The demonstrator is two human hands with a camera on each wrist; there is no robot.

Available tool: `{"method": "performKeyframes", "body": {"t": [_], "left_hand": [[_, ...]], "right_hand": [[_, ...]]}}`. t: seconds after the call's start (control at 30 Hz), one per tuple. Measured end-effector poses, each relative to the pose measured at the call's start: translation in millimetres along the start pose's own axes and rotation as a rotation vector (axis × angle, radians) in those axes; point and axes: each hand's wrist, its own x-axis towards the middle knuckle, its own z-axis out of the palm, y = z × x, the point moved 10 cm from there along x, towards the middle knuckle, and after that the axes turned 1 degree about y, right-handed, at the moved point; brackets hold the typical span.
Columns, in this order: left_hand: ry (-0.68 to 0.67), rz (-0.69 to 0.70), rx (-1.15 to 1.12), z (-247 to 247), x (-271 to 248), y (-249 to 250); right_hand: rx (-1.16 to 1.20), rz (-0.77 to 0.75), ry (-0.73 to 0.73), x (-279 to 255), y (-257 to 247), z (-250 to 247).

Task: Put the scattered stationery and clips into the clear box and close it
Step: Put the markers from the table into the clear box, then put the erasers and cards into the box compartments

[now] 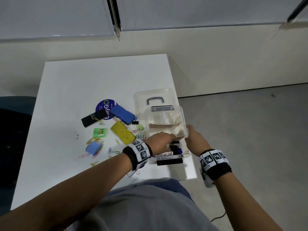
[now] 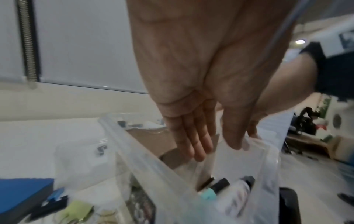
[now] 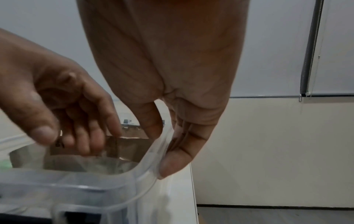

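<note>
Box: the clear plastic box (image 1: 166,129) stands open at the right edge of the white surface (image 1: 83,80), brown paper and dark pens inside; its clear lid with a grey handle (image 1: 155,99) lies just beyond it.
Right hand: the right hand (image 1: 194,139) pinches the box's right rim, thumb inside and fingers outside, steadying it.
Left hand: the left hand (image 1: 160,140) hangs over the box's near end, fingers straight and relaxed, holding nothing I can see.
Left to load: left of the box lie a blue eraser block (image 1: 122,114), a yellow flat block (image 1: 122,133), a black flat block (image 1: 95,118), a green case (image 1: 99,132), a small blue cube (image 1: 93,148) and coloured paper clips (image 1: 95,140).
Doing it well: probably keep the rim pinch firm, take the big blocks first, lay them flat, then sweep the clips together.
Risk: the box sits near the surface's edge, so a push rightward could tip it off.
</note>
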Motion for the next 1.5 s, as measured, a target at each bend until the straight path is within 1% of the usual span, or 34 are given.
{"method": "performKeyframes", "body": {"t": [0.07,0.1,0.13,0.2,0.27,0.33,0.37,0.4,0.47,0.5,0.53,0.6,0.67,0.73,0.83,0.9,0.97,1.03,1.07,1.13,1.2,1.23,1.3,1.4,1.5], "left_hand": [[0.072,-0.012,-0.056,-19,-16,-12],[0.123,-0.018,-0.092,-31,-26,-19],[0.178,-0.034,-0.133,-42,-36,-30],[0.303,-0.099,-0.241,-58,-52,-60],[0.422,-0.193,-0.305,-67,-63,-102],[0.492,-0.292,-0.259,-70,-70,-145],[0.481,-0.333,-0.2,-67,-71,-165],[0.428,-0.368,-0.104,-60,-70,-183],[0.241,-0.416,0.189,-40,-65,-209],[0.174,-0.415,0.311,-32,-63,-217],[0.124,-0.407,0.387,-27,-61,-222],[0.096,-0.397,0.461,-23,-60,-229],[0.135,-0.39,0.488,-28,-62,-232],[0.166,-0.347,0.436,-31,-66,-234],[0.107,-0.312,0.236,-34,-76,-243],[0.081,-0.305,0.014,-39,-87,-250],[0.071,-0.291,-0.284,-48,-99,-248],[0.124,-0.314,-0.56,-63,-109,-244],[0.191,-0.325,-0.662,-71,-112,-244],[0.364,-0.356,-0.783,-83,-117,-250],[0.517,-0.405,-0.847,-83,-122,-257],[0.573,-0.422,-0.877,-80,-123,-259],[0.659,-0.423,-0.902,-73,-125,-257],[0.776,-0.434,-0.784,-68,-128,-255],[0.87,-0.519,-0.7,-72,-134,-252]], "right_hand": [[-0.041,0.007,0.044,-4,-2,-4],[-0.077,-0.006,0.103,-7,-8,-9],[-0.102,-0.034,0.177,-10,-18,-17],[-0.079,-0.141,0.3,-16,-49,-28],[-0.021,-0.261,0.315,-17,-84,-27],[0.016,-0.354,0.261,-15,-120,-14],[0.017,-0.398,0.229,-13,-138,-5],[0.017,-0.435,0.189,-12,-155,7],[0.022,-0.486,0.072,-10,-187,36],[0.019,-0.507,0.008,-10,-201,51],[-0.001,-0.514,-0.061,-9,-212,69],[-0.081,-0.5,-0.172,-4,-226,101],[-0.162,-0.439,-0.237,3,-227,125],[-0.239,-0.392,-0.253,11,-225,142],[-0.329,-0.398,-0.23,21,-227,154],[-0.345,-0.415,-0.218,26,-233,158],[-0.333,-0.417,-0.199,30,-239,160],[-0.254,-0.399,-0.21,33,-245,157],[-0.179,-0.377,-0.241,34,-246,154],[0.028,-0.321,-0.323,35,-249,154],[0.195,-0.252,-0.335,34,-252,152],[0.267,-0.215,-0.325,35,-253,150],[0.45,-0.13,-0.32,34,-252,151],[0.719,-0.016,-0.347,31,-251,155],[0.938,0.067,-0.409,25,-250,160]]}}
